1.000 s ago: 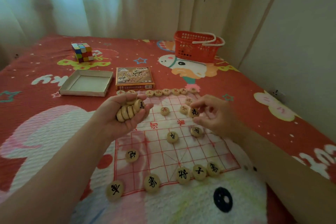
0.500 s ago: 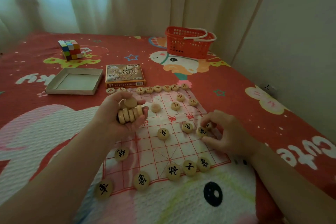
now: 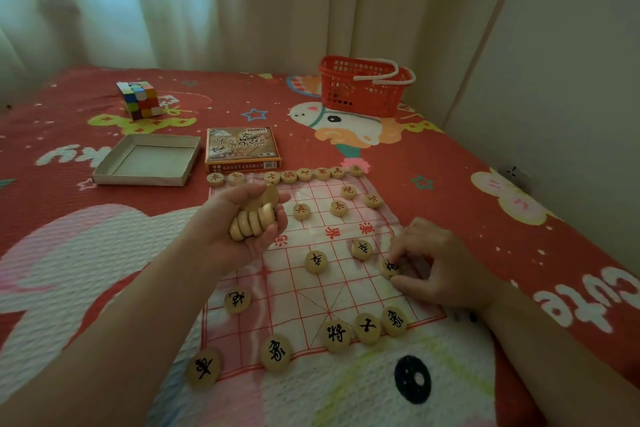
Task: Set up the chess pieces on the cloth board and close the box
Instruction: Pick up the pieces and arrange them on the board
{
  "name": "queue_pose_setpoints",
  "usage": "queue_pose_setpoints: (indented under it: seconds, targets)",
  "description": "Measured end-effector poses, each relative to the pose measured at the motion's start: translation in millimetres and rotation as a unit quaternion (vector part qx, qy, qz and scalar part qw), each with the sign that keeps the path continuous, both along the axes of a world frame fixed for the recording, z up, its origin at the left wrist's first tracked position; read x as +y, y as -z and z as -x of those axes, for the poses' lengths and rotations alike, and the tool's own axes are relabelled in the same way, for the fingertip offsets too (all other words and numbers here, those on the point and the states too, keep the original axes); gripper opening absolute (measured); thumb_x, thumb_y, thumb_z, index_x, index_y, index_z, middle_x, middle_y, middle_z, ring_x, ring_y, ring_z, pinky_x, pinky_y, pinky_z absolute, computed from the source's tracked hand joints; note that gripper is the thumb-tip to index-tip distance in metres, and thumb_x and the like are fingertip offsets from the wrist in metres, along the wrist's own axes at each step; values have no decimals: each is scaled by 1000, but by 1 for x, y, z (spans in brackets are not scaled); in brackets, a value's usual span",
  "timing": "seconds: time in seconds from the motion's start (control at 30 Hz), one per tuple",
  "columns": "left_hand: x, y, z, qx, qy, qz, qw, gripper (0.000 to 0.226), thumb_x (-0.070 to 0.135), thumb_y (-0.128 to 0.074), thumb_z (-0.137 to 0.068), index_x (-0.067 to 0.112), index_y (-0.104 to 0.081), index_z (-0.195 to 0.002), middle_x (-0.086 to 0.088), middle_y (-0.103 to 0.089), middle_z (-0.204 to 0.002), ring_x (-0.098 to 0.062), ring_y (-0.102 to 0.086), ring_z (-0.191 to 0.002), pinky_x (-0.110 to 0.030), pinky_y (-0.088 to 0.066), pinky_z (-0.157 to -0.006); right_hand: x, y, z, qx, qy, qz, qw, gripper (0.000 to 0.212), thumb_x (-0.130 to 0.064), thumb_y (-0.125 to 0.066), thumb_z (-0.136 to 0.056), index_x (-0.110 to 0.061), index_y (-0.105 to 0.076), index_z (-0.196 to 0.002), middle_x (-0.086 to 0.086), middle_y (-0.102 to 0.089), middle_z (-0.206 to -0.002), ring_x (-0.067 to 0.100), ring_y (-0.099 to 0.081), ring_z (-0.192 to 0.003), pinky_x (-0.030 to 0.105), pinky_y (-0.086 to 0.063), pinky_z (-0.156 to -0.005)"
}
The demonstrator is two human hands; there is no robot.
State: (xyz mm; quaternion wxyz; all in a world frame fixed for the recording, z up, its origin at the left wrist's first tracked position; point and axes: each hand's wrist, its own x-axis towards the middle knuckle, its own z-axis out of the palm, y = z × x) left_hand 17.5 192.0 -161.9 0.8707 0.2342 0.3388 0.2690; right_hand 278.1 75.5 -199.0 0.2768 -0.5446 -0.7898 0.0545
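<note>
A white cloth board (image 3: 311, 291) with a red grid lies on the bed. Round wooden pieces stand on it: a red-lettered row (image 3: 287, 176) along the far edge and black-lettered ones near me. My left hand (image 3: 239, 225) hovers over the board's left side and grips a stack of several pieces (image 3: 254, 218). My right hand (image 3: 436, 264) pinches a black-lettered piece (image 3: 390, 267) that sits on the board's right side. The open box tray (image 3: 149, 161) and the printed box lid (image 3: 242, 147) lie beyond the board.
A colourful puzzle cube (image 3: 138, 99) sits at the far left. A red plastic basket (image 3: 363, 85) with white handles stands at the far right by the curtain. A wall runs along the bed's right side.
My right hand has come down from above the board's middle to its right side, bringing the black-lettered piece onto the cloth. My left hand keeps its stack.
</note>
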Motion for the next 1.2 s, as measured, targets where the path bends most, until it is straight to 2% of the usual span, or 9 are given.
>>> queue_pose_setpoints:
  seconds: [0.13,0.3,0.4,0.47,0.6,0.77,0.87,0.97,1.2]
  targets:
    - [0,1,2,8,5,-13,1000,32,22,-52,-85,8,-58,-113,-7,-56,-65,-11,-59,-51,-21,-47,-32,2,4,0,24,6,-18,1000,16,-32,-69,-70,-16,-69,-73,-9,-64,-77,9,-54,-78,26,-44,-69]
    - [-5,-2,0,5,31,-26,999,35,21,-55,-72,11,-62,-104,-8,-57,-65,-13,-59,-50,-20,-47,-33,22,-18,19,127,29,-133,982,15,-21,-61,-73,-7,-67,-74,0,-65,-76,13,-60,-77,31,-49,-70]
    - [-11,-5,-5,21,63,-52,996,29,22,-54,-70,10,-64,-95,-8,-61,-65,-13,-59,-49,-18,-46,-34,44,-38,45,117,19,-129,985,15,-19,-65,-76,-10,-67,-87,-12,-59,-79,2,-53,-72,12,-41,-65]
    - [-15,-8,-9,31,86,-75,993,26,23,-53,-71,5,-65,-86,-8,-63,-66,-14,-59,-48,-17,-45,-33,57,-43,63,107,1,-108,988,22,-16,-69,-75,-12,-67,-97,-16,-57,-81,1,-50,-70,6,-37,-63]
    - [-22,-12,-13,45,103,-114,987,26,25,-54,-72,6,-72,-70,-10,-68,-73,-16,-59,-47,-17,-43,-32,69,-41,82,142,-25,-93,985,17,-21,-67,-76,-14,-70,-91,-6,-65,-82,6,-53,-68,12,-39,-62]
    - [-16,-11,-8,38,94,-103,990,26,23,-53,-72,5,-66,-86,-11,-70,-83,-15,-59,-47,-17,-42,-31,65,-36,82,211,-17,-89,973,12,-20,-69,-75,-12,-69,-84,-10,-61,-76,3,-55,-69,12,-42,-58]
    - [-13,-12,-8,62,86,-118,987,28,23,-51,-75,4,-66,-88,-9,-69,-76,-14,-60,-47,-15,-42,-34,65,-32,76,247,-30,-127,960,16,-23,-68,-73,-13,-69,-85,-10,-62,-79,5,-60,-73,20,-51,-63]
    - [-14,-14,-11,140,83,-182,970,28,23,-50,-85,4,-67,-74,-6,-66,-65,-13,-58,-49,-17,-42,-35,68,-26,75,225,-67,-177,956,20,-22,-72,-74,-6,-71,-84,-1,-63,-85,15,-64,-78,30,-55,-65]
    - [-17,-14,-12,152,43,-271,949,18,10,-52,-86,5,-63,-74,-7,-64,-64,-13,-59,-51,-20,-44,-39,64,-27,80,278,-114,-128,945,18,-14,-73,-69,-8,-67,-85,1,-62,-91,13,-66,-85,21,-55,-75]
